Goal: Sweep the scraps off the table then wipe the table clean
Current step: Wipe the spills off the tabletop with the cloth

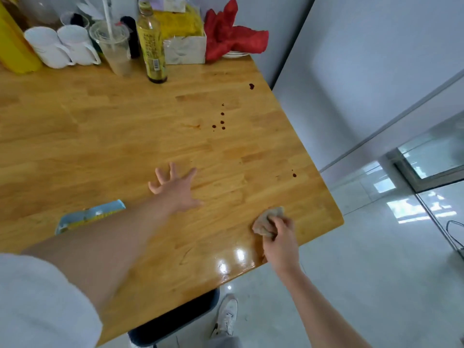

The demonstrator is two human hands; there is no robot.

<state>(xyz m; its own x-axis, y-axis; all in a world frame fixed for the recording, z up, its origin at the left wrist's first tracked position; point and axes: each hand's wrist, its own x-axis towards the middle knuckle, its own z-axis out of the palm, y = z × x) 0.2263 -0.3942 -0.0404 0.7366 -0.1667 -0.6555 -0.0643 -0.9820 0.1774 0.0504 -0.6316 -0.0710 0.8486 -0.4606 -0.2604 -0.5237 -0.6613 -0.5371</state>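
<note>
The wooden table (105,126) fills most of the head view. My right hand (282,237) grips a crumpled beige rag (266,221) pressed on the tabletop near the front right corner. My left hand (175,187) hovers over or rests on the middle of the table, fingers spread, holding nothing. Several dark red drops (222,121) dot the wood beyond my left hand. One larger drop (251,86) sits near the far right edge, and another drop (294,175) lies near the right edge above the rag.
A blue and yellow packet (85,218) lies left of my left forearm. Along the back stand two white mugs (62,46), a plastic cup with a straw (114,46), a glass bottle (152,43), a tissue box (184,50) and a red cloth (231,38). A dark bin (173,320) sits under the front edge.
</note>
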